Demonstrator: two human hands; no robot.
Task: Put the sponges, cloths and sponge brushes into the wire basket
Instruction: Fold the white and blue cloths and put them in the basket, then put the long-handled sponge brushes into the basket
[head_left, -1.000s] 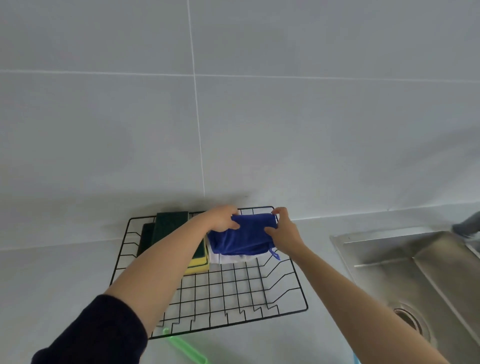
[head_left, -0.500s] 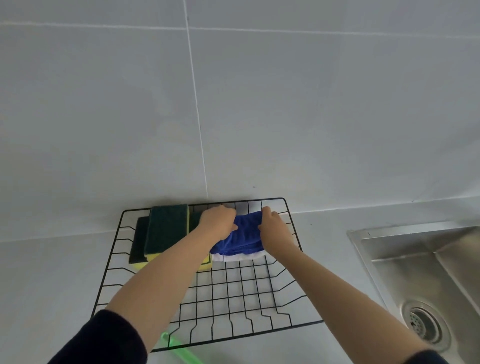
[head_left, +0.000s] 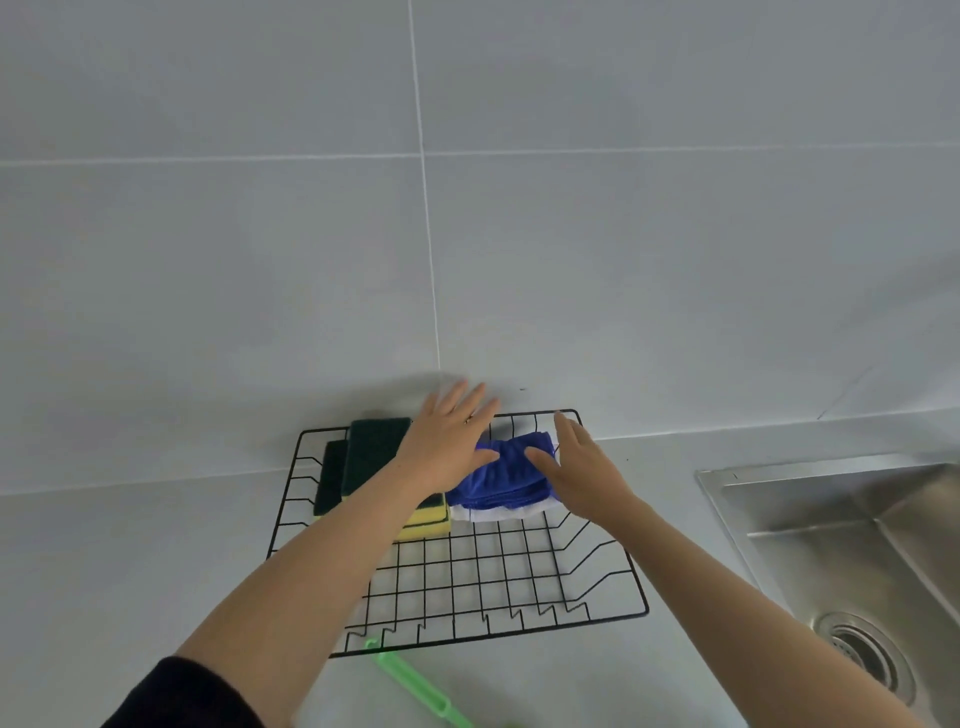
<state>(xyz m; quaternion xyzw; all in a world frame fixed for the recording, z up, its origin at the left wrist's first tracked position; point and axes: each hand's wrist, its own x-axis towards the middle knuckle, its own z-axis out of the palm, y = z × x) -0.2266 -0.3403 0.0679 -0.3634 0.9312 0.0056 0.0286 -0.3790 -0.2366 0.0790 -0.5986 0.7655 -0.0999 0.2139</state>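
A black wire basket (head_left: 613, 613) stands on the grey counter against the tiled wall. At its back lies a folded blue cloth (head_left: 506, 475) on top of a white cloth (head_left: 498, 514). Left of them sit green-and-yellow sponges (head_left: 371, 457), one stacked on others. My left hand (head_left: 449, 447) hovers with fingers spread over the cloth's left end and the sponges. My right hand (head_left: 584, 473) is flat and open at the cloth's right end, thumb touching it. A green sponge-brush handle (head_left: 415, 683) lies on the counter just in front of the basket.
A steel sink (head_left: 852, 561) with a round drain (head_left: 865, 657) is set into the counter at the right. The tiled wall rises directly behind the basket. Bare counter lies left of the basket.
Both hands have let go of the blue cloth, which now rests in the basket. The fingers have opened and lifted off it.
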